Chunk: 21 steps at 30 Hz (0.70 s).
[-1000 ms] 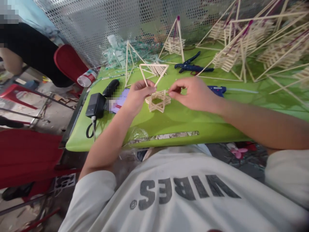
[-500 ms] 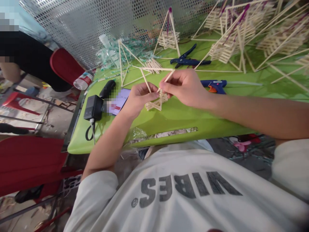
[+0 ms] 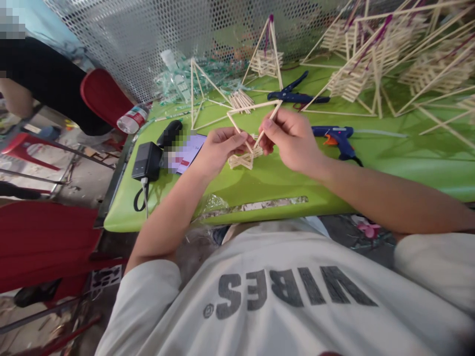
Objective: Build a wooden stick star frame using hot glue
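Observation:
Both hands hold one triangular frame of thin wooden sticks [image 3: 254, 107] over the green table. My left hand [image 3: 225, 146] pinches its left stick near the lower corner. Thumb and fingers of my right hand [image 3: 287, 132] are closed on its right stick. Just under the fingers lies a small stack of crossed sticks [image 3: 241, 161], partly covered by them; whether the frame touches it I cannot tell. Behind the hands are a bundle of short sticks [image 3: 241, 101] and a standing stick frame [image 3: 193, 94].
Dark blue pliers [image 3: 297, 94] and a blue glue gun [image 3: 337, 136] lie right of the hands. Several stick structures [image 3: 356, 79] fill the back right. A phone [image 3: 191, 151], black box [image 3: 146, 160] and plastic bottle [image 3: 132, 119] are left. A person [image 3: 48, 84] is at the far left.
The triangular frame has shifted slightly right with both hands, and its two side sticks now meet lower down in a visible point. The view has moved a little.

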Available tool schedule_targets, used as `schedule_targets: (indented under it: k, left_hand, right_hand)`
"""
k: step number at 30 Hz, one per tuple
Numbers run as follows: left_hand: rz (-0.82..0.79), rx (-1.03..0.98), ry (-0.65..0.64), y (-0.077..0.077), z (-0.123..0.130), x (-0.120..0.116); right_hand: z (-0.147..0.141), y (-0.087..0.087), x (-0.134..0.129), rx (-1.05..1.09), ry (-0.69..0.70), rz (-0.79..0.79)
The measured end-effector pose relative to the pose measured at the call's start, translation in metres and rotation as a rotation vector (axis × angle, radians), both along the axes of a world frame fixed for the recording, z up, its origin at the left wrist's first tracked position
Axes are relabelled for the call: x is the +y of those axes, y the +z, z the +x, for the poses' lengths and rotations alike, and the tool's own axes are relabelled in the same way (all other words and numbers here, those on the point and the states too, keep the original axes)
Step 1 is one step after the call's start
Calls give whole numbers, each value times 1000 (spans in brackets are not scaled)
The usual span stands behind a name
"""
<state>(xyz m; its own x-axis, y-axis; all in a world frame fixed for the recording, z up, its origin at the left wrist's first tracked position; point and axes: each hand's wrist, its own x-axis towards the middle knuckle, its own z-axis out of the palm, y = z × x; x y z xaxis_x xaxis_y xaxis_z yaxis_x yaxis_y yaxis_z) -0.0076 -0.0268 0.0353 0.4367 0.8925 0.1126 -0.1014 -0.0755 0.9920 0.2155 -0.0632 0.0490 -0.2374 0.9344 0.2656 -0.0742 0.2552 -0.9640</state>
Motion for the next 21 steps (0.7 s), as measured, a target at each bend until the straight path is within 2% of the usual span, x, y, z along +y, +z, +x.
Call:
schedule_targets:
  k: [5,21]
  left_hand:
    - [-6,4,-33,0,1,-3]
    - [44,58,-73,-2,2,-7]
  right_hand:
    - [4,-8,-2,13,19,-3]
    - [8,-11,-5,1,-29,48]
